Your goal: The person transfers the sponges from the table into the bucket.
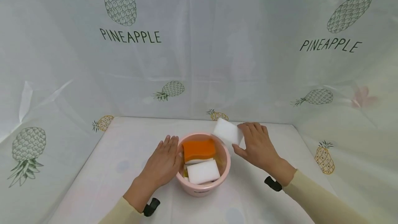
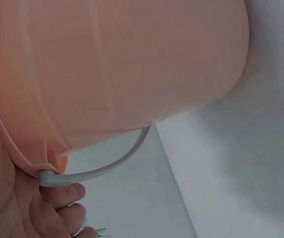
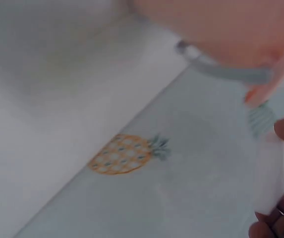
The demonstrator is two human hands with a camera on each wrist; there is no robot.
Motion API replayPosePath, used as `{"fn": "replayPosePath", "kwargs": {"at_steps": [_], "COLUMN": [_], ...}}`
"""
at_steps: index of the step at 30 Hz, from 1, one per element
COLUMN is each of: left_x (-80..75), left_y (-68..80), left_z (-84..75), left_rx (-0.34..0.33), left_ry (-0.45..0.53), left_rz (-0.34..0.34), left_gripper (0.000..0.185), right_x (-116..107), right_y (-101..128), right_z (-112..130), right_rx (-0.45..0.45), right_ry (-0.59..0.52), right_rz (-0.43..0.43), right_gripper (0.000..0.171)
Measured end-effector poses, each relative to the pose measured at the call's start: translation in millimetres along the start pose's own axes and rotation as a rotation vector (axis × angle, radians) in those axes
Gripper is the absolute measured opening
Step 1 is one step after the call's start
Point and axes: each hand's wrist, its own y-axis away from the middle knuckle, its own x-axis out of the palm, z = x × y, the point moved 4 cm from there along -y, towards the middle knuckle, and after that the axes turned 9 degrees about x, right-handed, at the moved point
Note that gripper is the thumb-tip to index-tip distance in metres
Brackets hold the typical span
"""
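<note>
A pink bucket [image 1: 226,168] stands on the table, holding an orange sponge [image 1: 199,149] and a white sponge [image 1: 203,171] among other pieces partly hidden beneath them. My left hand [image 1: 164,161] rests against the bucket's left rim with its fingers extended. In the left wrist view, that palm lies by the rim near the grey handle [image 2: 102,171]. Another white sponge [image 1: 228,131] is pinched between the thumb and fingers of my right hand [image 1: 256,144], above the bucket's far right rim. The right wrist view catches the thumb and fingertips at the edge of this sponge [image 3: 270,173].
A pale sheet covers the table [image 1: 264,196]. Behind and around it hangs a whitish curtain [image 1: 205,51] printed with pineapples and lettering. A black strap [image 1: 273,184] sits at the right wrist and another strap [image 1: 151,207] at the left.
</note>
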Motion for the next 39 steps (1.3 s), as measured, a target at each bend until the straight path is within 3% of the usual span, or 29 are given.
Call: {"fn": "replayPosePath", "kwargs": {"at_steps": [9,18,28,39], "left_x": [-0.1,-1.0,-2.7,0.3], "left_y": [-0.2,0.1,1.2,0.4], "left_z": [0.5,-0.8,-2.0,-0.5], "left_rx": [-0.003,0.005,0.008,-0.010], "left_ry": [0.007,-0.002,-0.007,0.012], "left_rz": [-0.003,0.007,0.002,0.011], "left_gripper": [0.064,0.064,0.065,0.065], "right_x": [-18,-12,-10,-6], "right_y": [0,8,2,0], "right_z": [56,78,86,88], "right_rx": [-0.143,-0.238,-0.324,-0.310], "right_ry": [-0.121,-0.133,-0.141,-0.116], "right_rz": [0.179,0.385,0.447,0.510], "right_gripper": [0.059,0.055,0.046,0.037]}}
